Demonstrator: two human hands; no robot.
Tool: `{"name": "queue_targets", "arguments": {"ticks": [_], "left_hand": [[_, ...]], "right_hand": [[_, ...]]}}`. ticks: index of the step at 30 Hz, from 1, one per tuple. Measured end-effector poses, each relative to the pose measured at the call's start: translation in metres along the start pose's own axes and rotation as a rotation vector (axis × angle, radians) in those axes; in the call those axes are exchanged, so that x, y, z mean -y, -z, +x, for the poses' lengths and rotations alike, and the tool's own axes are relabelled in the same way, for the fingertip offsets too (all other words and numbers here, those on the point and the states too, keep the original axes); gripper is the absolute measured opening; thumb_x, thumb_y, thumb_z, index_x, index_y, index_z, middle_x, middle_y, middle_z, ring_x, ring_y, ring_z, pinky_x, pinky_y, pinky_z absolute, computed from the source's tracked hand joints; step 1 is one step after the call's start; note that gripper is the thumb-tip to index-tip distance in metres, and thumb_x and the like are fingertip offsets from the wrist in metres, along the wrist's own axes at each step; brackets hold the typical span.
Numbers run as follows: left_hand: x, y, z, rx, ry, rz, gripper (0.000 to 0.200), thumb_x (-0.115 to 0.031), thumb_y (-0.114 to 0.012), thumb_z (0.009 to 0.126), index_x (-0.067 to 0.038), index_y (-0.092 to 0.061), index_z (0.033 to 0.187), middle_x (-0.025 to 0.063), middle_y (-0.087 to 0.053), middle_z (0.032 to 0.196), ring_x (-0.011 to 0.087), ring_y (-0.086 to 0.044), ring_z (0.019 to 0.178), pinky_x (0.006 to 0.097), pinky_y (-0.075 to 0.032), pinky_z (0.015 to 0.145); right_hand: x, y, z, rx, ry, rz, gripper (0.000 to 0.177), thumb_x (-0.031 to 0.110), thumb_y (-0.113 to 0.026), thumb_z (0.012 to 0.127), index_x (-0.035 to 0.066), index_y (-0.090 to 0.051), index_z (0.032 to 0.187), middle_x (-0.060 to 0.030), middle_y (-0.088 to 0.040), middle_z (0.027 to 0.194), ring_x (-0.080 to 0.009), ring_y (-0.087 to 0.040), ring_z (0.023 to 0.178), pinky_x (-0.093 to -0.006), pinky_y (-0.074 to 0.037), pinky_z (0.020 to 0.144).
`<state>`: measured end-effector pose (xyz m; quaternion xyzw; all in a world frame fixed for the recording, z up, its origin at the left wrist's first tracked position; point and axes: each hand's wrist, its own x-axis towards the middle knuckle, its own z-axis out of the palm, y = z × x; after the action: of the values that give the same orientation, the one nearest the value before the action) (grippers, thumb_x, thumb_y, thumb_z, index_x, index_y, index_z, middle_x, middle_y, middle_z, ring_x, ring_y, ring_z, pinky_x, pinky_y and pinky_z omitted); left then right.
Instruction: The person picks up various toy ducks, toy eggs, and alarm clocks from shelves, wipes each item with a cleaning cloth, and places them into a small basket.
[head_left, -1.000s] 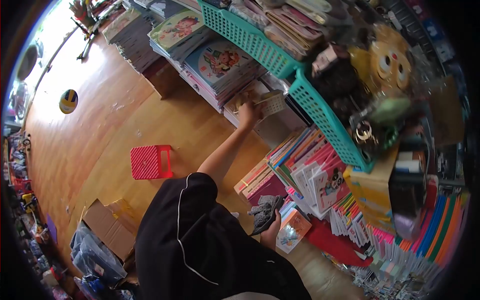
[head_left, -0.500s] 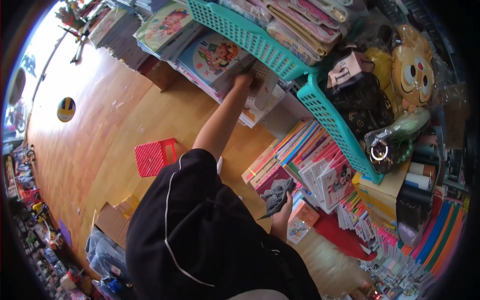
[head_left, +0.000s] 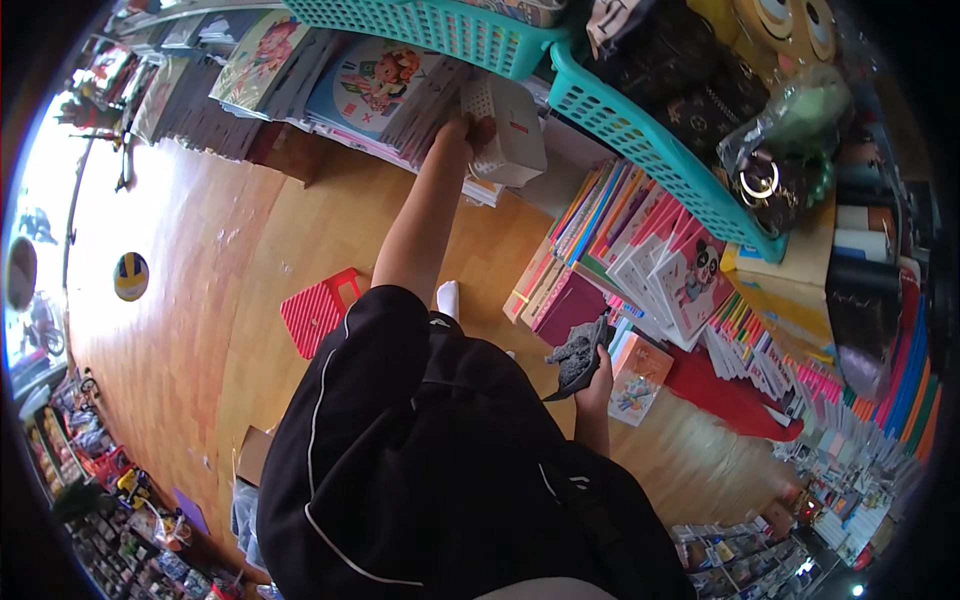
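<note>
Teal plastic baskets (head_left: 650,150) sit near a stack of picture books (head_left: 375,85). Beside the stack tilts a white basket (head_left: 518,140), its edge pinched in the left hand (head_left: 460,134). One bumpy grey cloth (head_left: 580,355) is held in the right hand (head_left: 597,382).

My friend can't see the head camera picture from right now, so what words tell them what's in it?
Someone in black clothes has their left hand on a white basket beside stacked books, and their right hand holds a crumpled grey cloth-like bundle. A red stool and a blue-and-yellow ball are on the wooden floor; turquoise baskets sit near the top.
</note>
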<state>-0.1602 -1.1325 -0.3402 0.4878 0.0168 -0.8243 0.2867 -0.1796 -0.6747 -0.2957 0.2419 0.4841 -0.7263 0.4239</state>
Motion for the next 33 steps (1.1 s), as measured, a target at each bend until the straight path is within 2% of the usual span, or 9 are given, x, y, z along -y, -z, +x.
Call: {"name": "queue_targets", "arguments": {"ticks": [13, 17, 18, 19, 20, 22, 25, 27, 33], "left_hand": [[0.041, -0.02, -0.074, 0.08, -0.144, 0.279, 0.022, -0.019, -0.05, 0.084, 0.002, -0.048, 0.093, 0.0139, -0.058, 0.07, 0.0249, -0.06, 0.057, 0.0367, -0.054, 0.055], [0.061, -0.01, -0.134, 0.008, -0.604, 0.712, 0.029, -0.023, -0.055, 0.081, 0.006, -0.054, 0.084, 0.0148, -0.059, 0.058, 0.022, -0.058, 0.045, 0.0305, -0.05, 0.045], [0.066, 0.003, -0.151, 0.038, -0.939, 0.969, 0.033, -0.026, -0.054, 0.082, 0.006, -0.056, 0.077, 0.011, -0.059, 0.056, 0.0168, -0.058, 0.047, 0.0263, -0.046, 0.045], [0.074, 0.014, -0.169, 0.187, -0.904, 0.879, 0.036, -0.028, -0.052, 0.083, 0.005, -0.057, 0.071, 0.0092, -0.058, 0.054, 0.0134, -0.057, 0.047, 0.0243, -0.044, 0.045], [0.08, 0.018, -0.202, 0.149, -0.964, 1.02, 0.031, -0.025, -0.053, 0.083, 0.004, -0.056, 0.072, 0.0088, -0.058, 0.053, 0.0128, -0.057, 0.047, 0.0248, -0.044, 0.046], [0.101, 0.04, -0.227, 0.268, -1.002, 1.002, 0.022, -0.019, -0.057, 0.081, 0.002, -0.054, 0.082, 0.0083, -0.06, 0.06, 0.0102, -0.058, 0.056, 0.0226, -0.044, 0.052], [0.133, 0.075, -0.249, 0.324, -1.121, 1.265, 0.023, -0.019, -0.063, 0.076, -0.001, -0.054, 0.086, 0.01, -0.063, 0.068, 0.0174, -0.063, 0.066, 0.0261, -0.047, 0.06], [0.156, 0.089, -0.276, 0.452, -1.096, 1.358, 0.022, -0.019, -0.064, 0.075, -0.002, -0.054, 0.085, 0.01, -0.063, 0.068, 0.0179, -0.063, 0.067, 0.0266, -0.047, 0.06], [0.232, 0.116, -0.307, 0.936, -1.053, 1.645, 0.02, -0.02, -0.066, 0.072, -0.004, -0.054, 0.076, 0.0089, -0.061, 0.062, 0.0206, -0.062, 0.061, 0.0291, -0.048, 0.057]], "right_hand": [[-0.001, 0.026, -0.018, -0.066, 0.057, -0.089, 0.028, 0.02, -0.044, 0.084, 0.001, -0.049, 0.103, -0.0108, -0.056, 0.095, -0.0232, -0.056, 0.086, -0.0352, -0.044, 0.079], [0.004, 0.029, -0.023, -0.042, 0.042, 0.061, 0.026, 0.021, -0.043, 0.084, 0.004, -0.052, 0.101, -0.0091, -0.058, 0.094, -0.0233, -0.056, 0.087, -0.0366, -0.045, 0.079], [0.009, 0.025, -0.029, -0.075, -0.004, 0.115, 0.026, 0.022, -0.043, 0.083, 0.005, -0.053, 0.099, -0.0077, -0.059, 0.092, -0.0226, -0.057, 0.086, -0.0362, -0.045, 0.078], [0.01, 0.035, -0.026, -0.042, 0.05, 0.145, 0.026, 0.023, -0.043, 0.083, 0.005, -0.054, 0.098, -0.0081, -0.059, 0.092, -0.0224, -0.057, 0.086, -0.0361, -0.045, 0.078], [0.011, 0.048, -0.021, -0.013, 0.111, 0.175, 0.026, 0.023, -0.043, 0.083, 0.005, -0.054, 0.098, -0.0084, -0.059, 0.093, -0.0221, -0.057, 0.085, -0.036, -0.045, 0.078], [0.019, 0.06, -0.02, -0.052, 0.216, 0.205, 0.027, 0.024, -0.043, 0.082, 0.005, -0.054, 0.098, -0.0081, -0.059, 0.094, -0.0213, -0.057, 0.085, -0.0358, -0.045, 0.078], [0.045, 0.066, -0.032, -0.09, 0.33, 0.312, 0.028, 0.024, -0.044, 0.082, 0.004, -0.053, 0.099, -0.0082, -0.059, 0.096, -0.021, -0.057, 0.086, -0.035, -0.045, 0.079], [0.062, 0.078, -0.047, -0.235, 0.552, 0.27, 0.029, 0.025, -0.044, 0.082, 0.005, -0.053, 0.1, -0.0082, -0.058, 0.096, -0.0217, -0.057, 0.086, -0.0358, -0.045, 0.08], [0.111, 0.18, -0.091, -0.434, 0.646, 0.541, 0.03, 0.025, -0.048, 0.08, 0.006, -0.051, 0.103, -0.0092, -0.056, 0.1, -0.0238, -0.055, 0.09, -0.0376, -0.045, 0.078]]}}
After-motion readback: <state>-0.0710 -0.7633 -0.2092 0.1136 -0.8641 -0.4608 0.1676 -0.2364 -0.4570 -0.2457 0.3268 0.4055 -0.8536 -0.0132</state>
